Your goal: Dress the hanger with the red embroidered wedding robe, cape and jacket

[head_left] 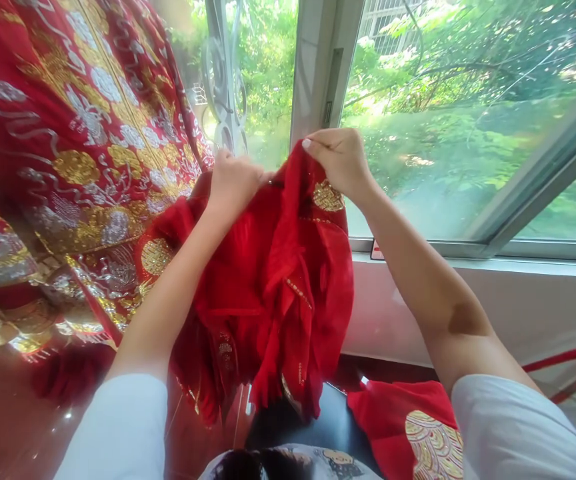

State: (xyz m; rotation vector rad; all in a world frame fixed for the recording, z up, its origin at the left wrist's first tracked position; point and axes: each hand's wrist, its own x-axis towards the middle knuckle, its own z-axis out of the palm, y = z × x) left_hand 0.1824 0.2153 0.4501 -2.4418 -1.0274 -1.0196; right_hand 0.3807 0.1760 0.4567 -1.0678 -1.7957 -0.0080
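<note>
A red garment (238,247) with gold embroidered patches hangs from my two raised hands, its inner side and loose folds facing me. My left hand (238,180) is closed on its upper edge, left of the middle. Higher and to the right, my right hand (338,157) pinches a corner of the same edge between thumb and fingers. The cloth droops in folds toward a black surface below. Part of the garment is hidden behind my left forearm.
Large red garments (83,133) with gold and silver embroidery hang at the left. A window (448,133) with a sill (543,267) lies ahead and right. Below right, red cloth (388,413) with a gold pattern rests on a black surface (288,427).
</note>
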